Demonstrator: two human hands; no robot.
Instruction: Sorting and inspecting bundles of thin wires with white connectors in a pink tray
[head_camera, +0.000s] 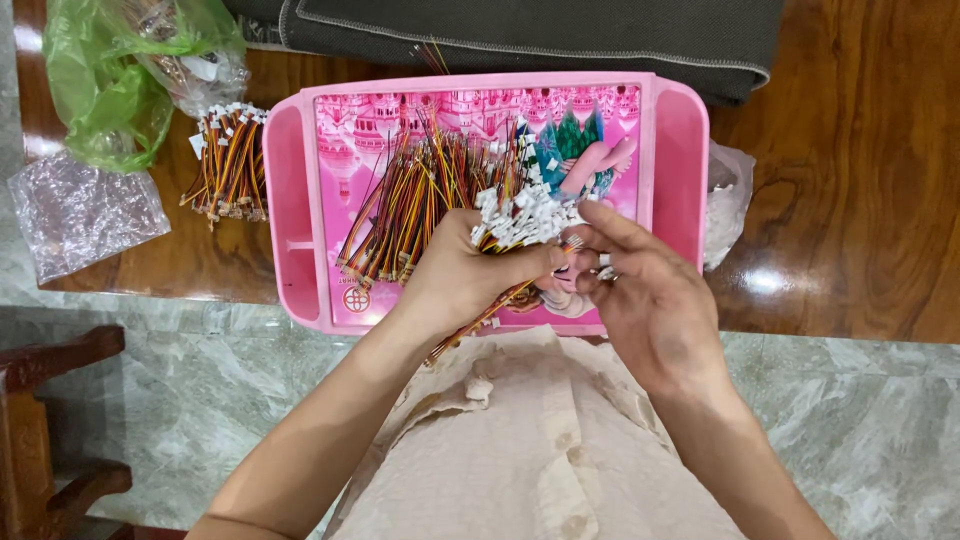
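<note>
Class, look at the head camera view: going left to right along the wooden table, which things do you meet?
Green plastic bag → bundled wire bunch → pink tray → left hand gripping wires → right hand → white bag.

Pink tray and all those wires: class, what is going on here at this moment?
A person sits over a pink tray on a wooden table. The left hand holds a bundle of thin coloured wires with white plugs in a closed grip. The right hand touches the plug ends with its fingertips. More loose wires lie in the tray, and another bundle lies beside it, near plastic bags.
</note>
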